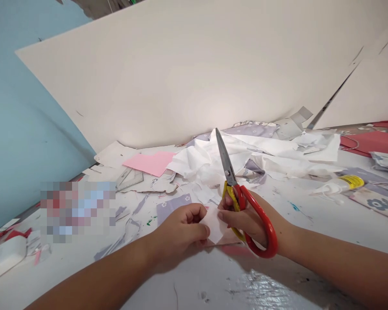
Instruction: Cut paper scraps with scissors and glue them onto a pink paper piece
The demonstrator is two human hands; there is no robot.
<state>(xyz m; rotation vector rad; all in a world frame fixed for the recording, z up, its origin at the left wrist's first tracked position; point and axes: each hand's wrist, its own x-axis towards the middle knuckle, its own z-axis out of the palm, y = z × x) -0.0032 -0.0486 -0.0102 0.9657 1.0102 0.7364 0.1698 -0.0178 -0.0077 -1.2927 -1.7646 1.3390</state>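
Between my two hands is a small piece of white paper (216, 227). My left hand (189, 224) is closed, with thumb and fingers pinching the paper's left edge. Scissors (228, 172) with red and yellow handles hang in my right hand (245, 217), their blades together and pointing up and away from me. The thumb and a finger of that hand also touch the paper's right edge. Beneath the hands, part of a flat piece with a pinkish edge shows on the table. A lavender flowered paper piece (171, 206) lies just beyond my left hand.
Crumpled white sheets (210, 155) and pink paper (150, 162) lie at the back, before a leaning white board (181, 73). A clear set square (129, 181) rests to the left. At right is a glue bottle (342, 184); a white box (7, 256) sits far left.
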